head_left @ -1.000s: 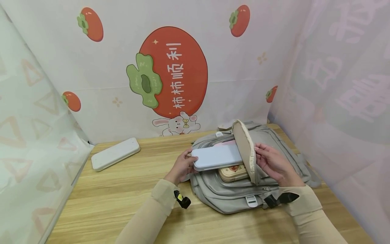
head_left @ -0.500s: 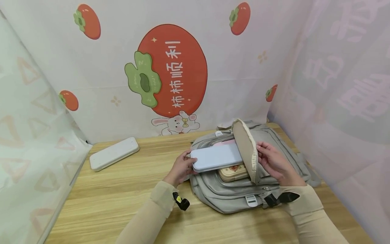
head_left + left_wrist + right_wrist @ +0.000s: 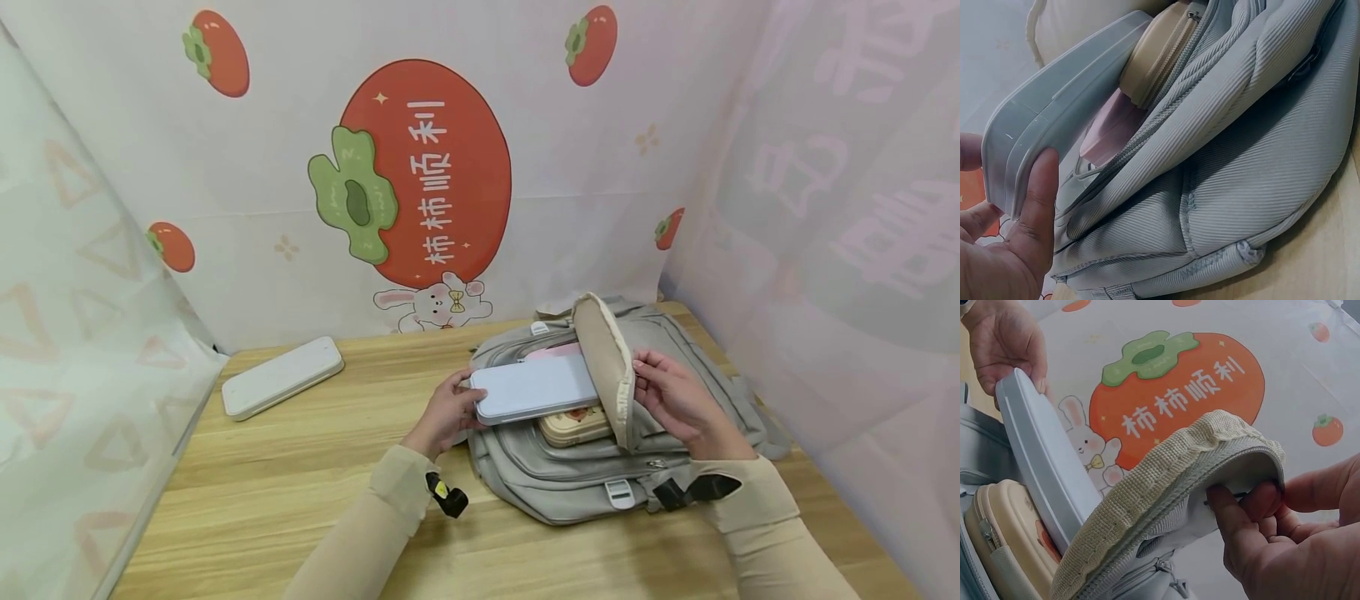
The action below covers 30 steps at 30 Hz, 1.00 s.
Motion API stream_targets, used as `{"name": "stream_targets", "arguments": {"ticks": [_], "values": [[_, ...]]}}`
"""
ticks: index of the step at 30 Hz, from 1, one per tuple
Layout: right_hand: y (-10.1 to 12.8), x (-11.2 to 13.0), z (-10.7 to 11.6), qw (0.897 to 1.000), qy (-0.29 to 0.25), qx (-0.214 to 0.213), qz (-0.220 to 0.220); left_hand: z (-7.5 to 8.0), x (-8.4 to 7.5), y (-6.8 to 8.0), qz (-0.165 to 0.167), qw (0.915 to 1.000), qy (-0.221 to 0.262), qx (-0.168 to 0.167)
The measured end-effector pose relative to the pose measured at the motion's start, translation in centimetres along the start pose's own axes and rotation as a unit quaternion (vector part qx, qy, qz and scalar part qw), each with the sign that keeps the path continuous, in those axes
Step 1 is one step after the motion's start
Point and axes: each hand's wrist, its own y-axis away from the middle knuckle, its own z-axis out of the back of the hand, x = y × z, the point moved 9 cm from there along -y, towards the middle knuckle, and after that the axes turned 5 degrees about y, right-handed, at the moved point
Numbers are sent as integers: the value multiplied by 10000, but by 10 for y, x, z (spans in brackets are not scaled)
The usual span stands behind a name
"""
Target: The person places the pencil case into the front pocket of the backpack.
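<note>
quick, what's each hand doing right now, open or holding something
Left hand: holding one end of the pale blue case.
Right hand: pinching the backpack flap.

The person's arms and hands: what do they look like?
The left sleeve and right sleeve are long and plain beige. By the wrists sit a black left gadget with a yellow patch and a black right gadget with none showing. The left hand and right hand wear no gloves.

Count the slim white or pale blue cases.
2: a white case on the table and a pale blue case in the left hand at the open backpack. More may be hidden inside.
</note>
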Motion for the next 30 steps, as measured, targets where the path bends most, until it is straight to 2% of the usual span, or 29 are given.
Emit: {"name": "stream_targets", "arguments": {"ticks": [13, 30], "values": [[-1, -1, -1, 10000, -58, 28, -17, -10, 3, 2, 12, 10000, 27, 25], [-5, -2, -6, 9994, -189, 275, 35, -25, 3, 7, 38, 10000, -50, 31]]}}
